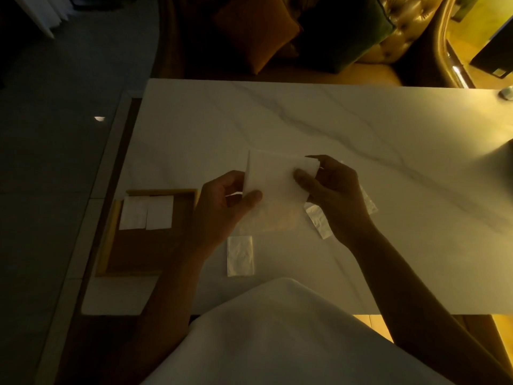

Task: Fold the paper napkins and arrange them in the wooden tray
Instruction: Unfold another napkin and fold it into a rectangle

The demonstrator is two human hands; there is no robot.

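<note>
A white paper napkin is held up above the marble table. My left hand pinches its lower left edge between thumb and fingers. My right hand pinches its right side, thumb on the front. To the left lies the wooden tray with two folded white napkins side by side at its far end. Below the held napkin, a plastic-wrapped napkin packet rests flat on the table. Under my right hand lies a crinkled empty wrapper.
The table's left edge runs close beside the tray, with dark floor beyond. A cushioned sofa stands behind the far edge. A small pale object sits at the far right corner. White clothing covers the near edge.
</note>
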